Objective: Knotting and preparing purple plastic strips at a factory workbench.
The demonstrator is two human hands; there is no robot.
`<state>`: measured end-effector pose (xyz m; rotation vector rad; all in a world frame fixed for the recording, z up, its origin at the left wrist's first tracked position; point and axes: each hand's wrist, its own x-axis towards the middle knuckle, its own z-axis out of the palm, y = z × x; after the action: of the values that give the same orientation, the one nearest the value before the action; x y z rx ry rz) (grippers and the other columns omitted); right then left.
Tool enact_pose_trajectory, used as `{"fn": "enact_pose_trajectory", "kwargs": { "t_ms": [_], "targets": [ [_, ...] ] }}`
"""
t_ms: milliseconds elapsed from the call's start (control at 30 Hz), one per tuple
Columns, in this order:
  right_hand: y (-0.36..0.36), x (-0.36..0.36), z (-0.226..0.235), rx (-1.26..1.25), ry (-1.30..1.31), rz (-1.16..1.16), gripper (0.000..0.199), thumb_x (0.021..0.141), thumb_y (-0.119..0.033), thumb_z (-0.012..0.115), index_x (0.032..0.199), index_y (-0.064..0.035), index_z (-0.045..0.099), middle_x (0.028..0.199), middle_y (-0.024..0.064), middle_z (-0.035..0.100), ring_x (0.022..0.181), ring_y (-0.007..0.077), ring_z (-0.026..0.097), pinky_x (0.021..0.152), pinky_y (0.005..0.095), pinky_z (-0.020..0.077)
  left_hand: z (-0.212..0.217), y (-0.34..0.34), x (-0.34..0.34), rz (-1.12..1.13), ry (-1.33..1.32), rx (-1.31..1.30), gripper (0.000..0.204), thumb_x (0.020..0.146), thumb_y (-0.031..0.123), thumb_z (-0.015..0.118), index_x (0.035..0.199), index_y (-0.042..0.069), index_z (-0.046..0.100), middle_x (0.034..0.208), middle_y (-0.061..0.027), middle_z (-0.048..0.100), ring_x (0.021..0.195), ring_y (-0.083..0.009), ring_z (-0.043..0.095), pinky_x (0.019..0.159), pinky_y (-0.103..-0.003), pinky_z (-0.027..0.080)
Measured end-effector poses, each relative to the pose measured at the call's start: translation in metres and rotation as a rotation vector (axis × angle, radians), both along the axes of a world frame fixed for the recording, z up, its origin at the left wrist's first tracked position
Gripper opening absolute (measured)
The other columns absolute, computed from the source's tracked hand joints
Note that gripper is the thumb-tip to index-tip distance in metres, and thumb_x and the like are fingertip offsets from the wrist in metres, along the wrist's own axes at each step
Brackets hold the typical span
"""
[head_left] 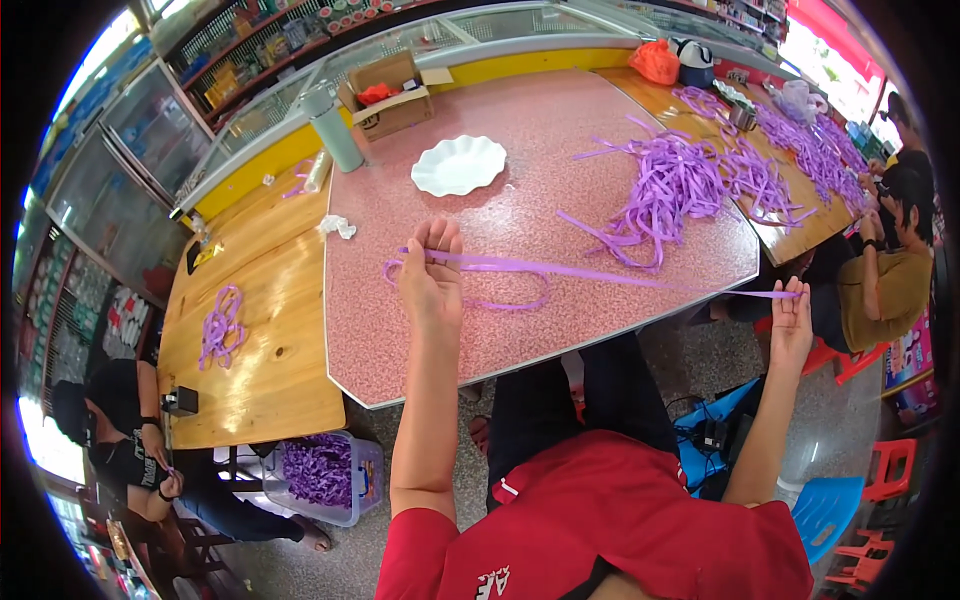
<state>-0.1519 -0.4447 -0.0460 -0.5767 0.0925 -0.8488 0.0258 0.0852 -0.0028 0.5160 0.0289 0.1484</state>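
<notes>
A long purple ribbon (610, 276) is stretched taut between my two hands above the pink speckled table (520, 130). My left hand (430, 275) pinches one end over the table's middle, fingers closed around it, with a loose loop of the ribbon lying on the table beneath. My right hand (790, 315) holds the other end out past the table's right edge. A heap of loose purple ribbons (665, 185) lies on the table beyond the stretched strip.
A white scalloped plate (458, 165), a cardboard box (388, 95) and a grey-green tumbler (333, 128) stand at the table's far side. Wooden tables flank it, with more ribbons (800, 140). People sit at left (120, 440) and right (890, 270). A clear bin of ribbons (325, 475) sits below.
</notes>
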Motion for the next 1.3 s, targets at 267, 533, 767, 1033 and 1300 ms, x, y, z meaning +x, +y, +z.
{"fn": "enact_pose_trajectory", "kwargs": {
  "t_ms": [267, 533, 767, 1033, 1300],
  "targets": [
    [0.137, 0.000, 0.095, -1.052, 0.441, 0.044, 0.028, 0.095, -0.009, 0.057, 0.122, -0.0004, 0.060, 0.085, 0.0031, 0.064, 0.062, 0.0087, 0.054, 0.056, 0.0224, 0.0413, 0.039, -0.078, -0.075, -0.193, -0.257, 0.950, 0.035, 0.105, 0.022, 0.047, 0.120, -0.005, 0.062, 0.076, 0.0026, 0.057, 0.062, -0.0033, 0.043, 0.055, -0.021, 0.033],
    [0.222, 0.044, 0.116, -1.421, 0.160, 0.295, 0.019, 0.083, -0.009, 0.074, 0.101, -0.0050, 0.073, 0.082, 0.0052, 0.066, 0.071, 0.0162, 0.062, 0.061, 0.0277, 0.0462, 0.047, -0.123, -0.100, -0.303, -0.583, 1.430, 0.023, 0.099, 0.006, 0.050, 0.117, -0.002, 0.062, 0.070, -0.0107, 0.059, 0.063, -0.0194, 0.056, 0.060, -0.034, 0.045],
    [0.217, 0.056, 0.091, -1.305, 0.153, 0.351, 0.014, 0.084, -0.003, 0.074, 0.098, -0.0022, 0.071, 0.083, 0.0051, 0.066, 0.073, 0.0135, 0.061, 0.063, 0.0252, 0.0456, 0.032, -0.135, -0.092, -0.340, -0.485, 1.300, 0.019, 0.094, 0.001, 0.059, 0.112, -0.002, 0.062, 0.087, -0.0096, 0.065, 0.081, -0.0154, 0.063, 0.068, -0.030, 0.048],
    [0.198, 0.063, 0.084, -1.324, 0.184, 0.374, 0.011, 0.088, -0.005, 0.071, 0.099, -0.0022, 0.070, 0.084, 0.0027, 0.065, 0.073, 0.0083, 0.056, 0.064, 0.0237, 0.0441, 0.024, -0.140, -0.090, -0.434, -0.271, 0.824, 0.014, 0.091, -0.001, 0.067, 0.106, 0.001, 0.066, 0.095, 0.0016, 0.061, 0.089, -0.0056, 0.057, 0.075, -0.020, 0.044],
    [0.200, 0.060, 0.075, -0.960, 0.258, 0.488, 0.017, 0.088, -0.002, 0.071, 0.104, -0.0013, 0.071, 0.092, 0.0022, 0.067, 0.079, 0.0087, 0.060, 0.070, 0.0252, 0.0482, 0.021, -0.134, -0.084, -0.407, -0.315, 0.836, 0.015, 0.089, -0.003, 0.068, 0.103, 0.001, 0.066, 0.095, 0.0014, 0.059, 0.084, -0.0054, 0.054, 0.073, -0.020, 0.042]
  ]
}}
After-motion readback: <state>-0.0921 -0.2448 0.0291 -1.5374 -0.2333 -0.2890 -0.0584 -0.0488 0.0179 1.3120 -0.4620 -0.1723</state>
